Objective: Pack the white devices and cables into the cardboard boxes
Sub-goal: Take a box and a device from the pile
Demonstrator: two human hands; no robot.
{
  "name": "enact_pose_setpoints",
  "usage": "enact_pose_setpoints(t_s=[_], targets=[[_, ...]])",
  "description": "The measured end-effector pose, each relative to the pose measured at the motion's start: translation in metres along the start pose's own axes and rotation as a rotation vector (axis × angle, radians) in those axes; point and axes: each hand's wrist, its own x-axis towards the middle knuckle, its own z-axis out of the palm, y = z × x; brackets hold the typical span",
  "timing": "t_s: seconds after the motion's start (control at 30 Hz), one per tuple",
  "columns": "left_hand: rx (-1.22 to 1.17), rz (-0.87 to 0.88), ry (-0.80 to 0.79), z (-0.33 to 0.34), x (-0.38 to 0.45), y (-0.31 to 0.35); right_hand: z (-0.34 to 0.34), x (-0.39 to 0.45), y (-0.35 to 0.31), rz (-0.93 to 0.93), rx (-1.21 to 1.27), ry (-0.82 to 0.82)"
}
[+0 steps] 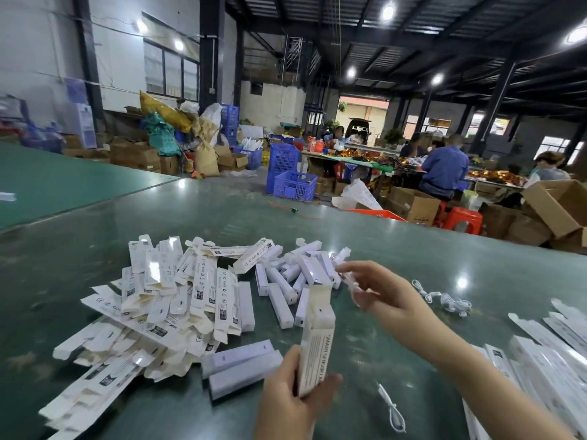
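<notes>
Dim warehouse, dark steel ceiling [413,33] with round lamps, white wall [38,52], windows [171,71], green table [222,214]

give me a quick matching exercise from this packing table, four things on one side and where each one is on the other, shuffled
Things:
1. upright box
2. pile of flat boxes
3. tangled white cable
4. loose white devices

Places:
A. on the table, right of the right hand
B. gripped in the left hand
C. on the left of the table
D. mid-table, just beyond the upright box

Pairs: 1-B, 2-C, 3-A, 4-D
</notes>
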Motion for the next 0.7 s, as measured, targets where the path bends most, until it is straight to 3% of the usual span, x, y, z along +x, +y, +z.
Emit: enact_pose_setpoints(t_s=[0.1,0.2,0.37,0.57,0.7], targets=[[-0.001,0.026,-0.029,-0.002,0.001,0.001,0.002,-0.016,-0.041,-0.322,-0.412,0.009],[0.011,0.044,-0.030,-0.002,0.002,0.001,0.007,-0.020,-0.058,-0.369,-0.663,0.023],[-0.052,0.038,-0.012,-0.002,0.002,0.003,0.011,-0.017,-0.062,-0.243,-0.644,-0.149],[-0.094,0.063,-0.007,-0.001,0.001,0.006,0.012,-0.011,-0.075,-0.096,-0.473,-0.155],[-0.143,0.063,-0.013,0.002,0.000,0.007,0.018,-0.008,-0.075,-0.080,-0.664,-0.186]])
